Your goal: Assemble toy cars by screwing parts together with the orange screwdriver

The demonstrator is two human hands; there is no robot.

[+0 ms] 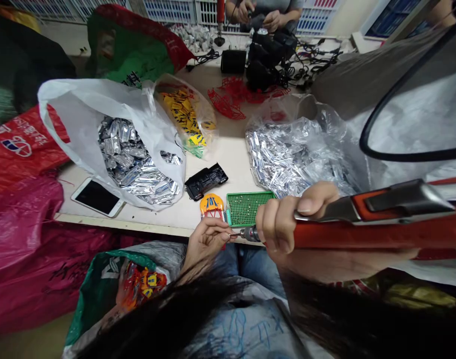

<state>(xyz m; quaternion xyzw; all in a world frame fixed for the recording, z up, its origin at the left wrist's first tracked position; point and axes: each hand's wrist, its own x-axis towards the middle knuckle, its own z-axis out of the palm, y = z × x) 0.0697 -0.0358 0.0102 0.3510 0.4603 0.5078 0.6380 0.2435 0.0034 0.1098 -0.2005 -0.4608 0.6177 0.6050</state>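
My right hand (283, 219) is wrapped round a red power screwdriver (362, 227), which lies nearly level with its bit pointing left. At the bit's tip, my left hand (209, 239) has its thumb and fingers pinched together; whatever is between them is too small or hidden to make out. Just beyond the left fingers lies a yellow-orange toy car body (212, 203) with blue markings and red bars. A green mesh tray (250, 195) with small bits in it is right behind the screwdriver's tip. Behind the car body rests a black plastic toy chassis (207, 180).
A white bag (81, 99) of silvery parts and a phone (97, 197) are on the left. Clear bags hold yellow parts (183, 112) and silvery parts (287, 159). A green bag (81, 299) with toy pieces sits below the table edge. Across the table, a person's hands (272, 20) work.
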